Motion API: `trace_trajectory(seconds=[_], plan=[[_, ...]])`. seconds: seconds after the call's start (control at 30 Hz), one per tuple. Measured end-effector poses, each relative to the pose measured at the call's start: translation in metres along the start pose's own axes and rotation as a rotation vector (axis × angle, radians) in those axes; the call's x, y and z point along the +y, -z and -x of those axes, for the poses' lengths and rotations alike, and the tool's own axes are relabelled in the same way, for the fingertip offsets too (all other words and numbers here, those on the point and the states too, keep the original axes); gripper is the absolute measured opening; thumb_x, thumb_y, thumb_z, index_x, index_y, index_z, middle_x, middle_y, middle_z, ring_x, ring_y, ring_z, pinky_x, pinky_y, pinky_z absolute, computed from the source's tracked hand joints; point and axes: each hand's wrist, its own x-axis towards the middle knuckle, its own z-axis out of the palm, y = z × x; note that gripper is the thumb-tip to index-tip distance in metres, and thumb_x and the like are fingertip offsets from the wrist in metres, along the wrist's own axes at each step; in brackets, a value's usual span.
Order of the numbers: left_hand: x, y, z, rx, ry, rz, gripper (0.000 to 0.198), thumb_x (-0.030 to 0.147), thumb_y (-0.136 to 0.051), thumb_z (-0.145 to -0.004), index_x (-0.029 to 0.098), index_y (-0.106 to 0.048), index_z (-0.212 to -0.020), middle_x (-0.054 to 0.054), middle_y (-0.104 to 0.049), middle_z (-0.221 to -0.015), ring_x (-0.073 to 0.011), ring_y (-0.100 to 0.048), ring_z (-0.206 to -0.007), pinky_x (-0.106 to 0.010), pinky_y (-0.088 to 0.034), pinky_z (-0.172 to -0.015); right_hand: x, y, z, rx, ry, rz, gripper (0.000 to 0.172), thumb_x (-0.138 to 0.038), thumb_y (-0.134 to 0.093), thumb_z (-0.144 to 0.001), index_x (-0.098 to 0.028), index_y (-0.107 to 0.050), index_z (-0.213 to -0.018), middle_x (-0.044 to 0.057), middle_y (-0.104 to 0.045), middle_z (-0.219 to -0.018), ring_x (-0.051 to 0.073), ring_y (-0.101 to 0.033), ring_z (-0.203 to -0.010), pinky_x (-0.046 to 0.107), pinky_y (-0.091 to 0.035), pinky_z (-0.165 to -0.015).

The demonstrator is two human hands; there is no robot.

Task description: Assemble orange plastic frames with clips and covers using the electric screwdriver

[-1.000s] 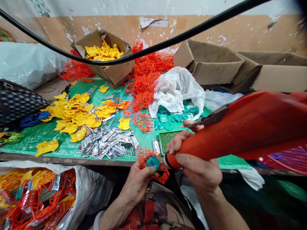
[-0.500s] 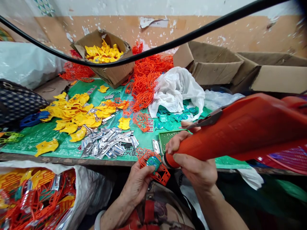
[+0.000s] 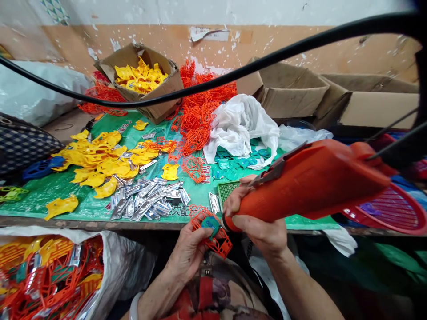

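My left hand pinches an orange plastic lattice part with a teal plastic piece lying against it, thumb on top. My right hand is wrapped round a red electric screwdriver, which is tilted down to the left. Its dark nose meets the right side of the teal piece; the very tip is too small to make out. Just beyond the hands, a green mesh tray and a single silver plate lie on the table.
Silver plates and yellow parts are heaped at left. Orange lattices, a white plastic bag and cardboard boxes stand behind. A black cable crosses above. An open sack sits lower left, a pink basket right.
The screwdriver has swung slightly left and its rear end now shows with the cable. The teal piece has tilted a little in my left hand. The whole view has shifted slightly.
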Motion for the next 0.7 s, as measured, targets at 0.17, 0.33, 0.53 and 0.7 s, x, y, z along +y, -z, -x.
trace_trajectory(seconds=[0.17,0.33,0.53,0.7], plan=[[0.009,0.001,0.003,-0.064,0.038,-0.080,0.033,0.012,-0.082,-0.065,0.013,-0.072,-0.096,-0.004,-0.075,-0.084,-0.0145,-0.069,-0.069,-0.022,-0.056,-0.064,-0.020,0.008,-0.017,0.083,0.094,0.044,0.019,-0.020,-0.074,-0.061,-0.023,-0.061,-0.074,-0.004,-0.060,-0.069,0.016,-0.057,-0.063,0.038,-0.051,-0.069],[0.009,0.009,0.006,-0.163,0.059,-0.117,0.030,0.017,-0.080,-0.073,0.014,-0.072,-0.103,-0.008,-0.075,-0.097,-0.0173,-0.070,-0.083,-0.027,-0.057,-0.077,-0.029,0.029,-0.060,0.350,0.270,0.053,0.016,-0.016,-0.073,-0.058,-0.021,-0.062,-0.068,-0.004,-0.061,-0.064,0.014,-0.057,-0.056,0.034,-0.048,-0.061],[0.008,0.009,0.004,-0.220,0.086,-0.126,0.031,0.019,-0.081,-0.074,0.016,-0.073,-0.103,-0.008,-0.075,-0.101,-0.0181,-0.070,-0.085,-0.030,-0.057,-0.083,0.001,0.048,-0.092,0.387,0.302,0.131,0.015,-0.017,-0.076,-0.057,-0.017,-0.062,-0.062,-0.003,-0.061,-0.060,0.014,-0.054,-0.053,0.032,-0.046,-0.056],[0.008,0.011,-0.001,-0.199,0.104,-0.114,0.031,0.019,-0.082,-0.072,0.015,-0.074,-0.102,-0.009,-0.074,-0.104,-0.0187,-0.069,-0.088,-0.032,-0.057,-0.085,0.015,0.048,-0.093,0.387,0.256,0.186,0.012,-0.018,-0.075,-0.057,-0.018,-0.065,-0.064,-0.002,-0.061,-0.061,0.015,-0.055,-0.055,0.032,-0.046,-0.055]])
